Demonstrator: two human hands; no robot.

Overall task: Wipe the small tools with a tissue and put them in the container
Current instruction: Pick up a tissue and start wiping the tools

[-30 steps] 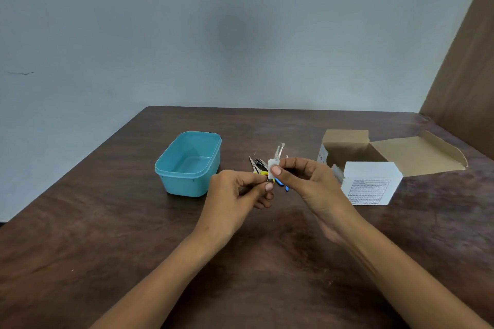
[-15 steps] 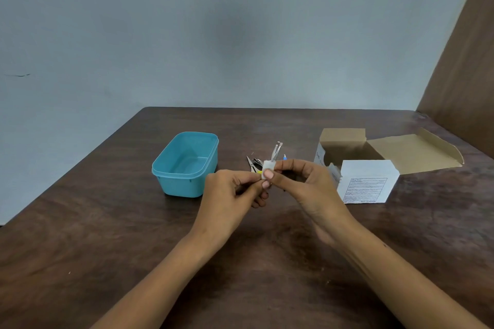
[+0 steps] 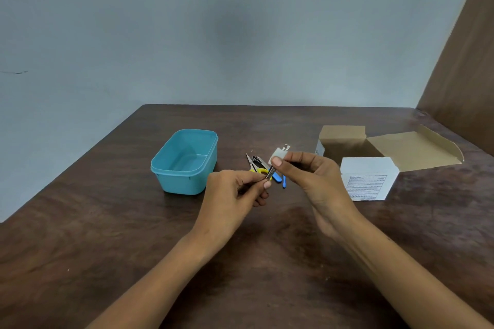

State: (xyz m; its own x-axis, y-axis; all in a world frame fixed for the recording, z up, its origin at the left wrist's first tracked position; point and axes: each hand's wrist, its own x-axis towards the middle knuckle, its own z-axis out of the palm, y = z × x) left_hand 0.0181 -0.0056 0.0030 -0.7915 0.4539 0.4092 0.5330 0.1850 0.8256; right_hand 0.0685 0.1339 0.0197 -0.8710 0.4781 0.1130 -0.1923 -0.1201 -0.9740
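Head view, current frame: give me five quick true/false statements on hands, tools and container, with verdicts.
1. The left hand pinches the lower end of a thin metal tool. True.
2. The right hand holds a small white tissue around the tool's upper part. True.
3. The teal container already holds several tools. False: its inside looks empty.
4. The yellow-handled scissors lie on the table behind the hands. True.
5. The cardboard box is closed. False: its flaps are open, and it stands right of the hands.
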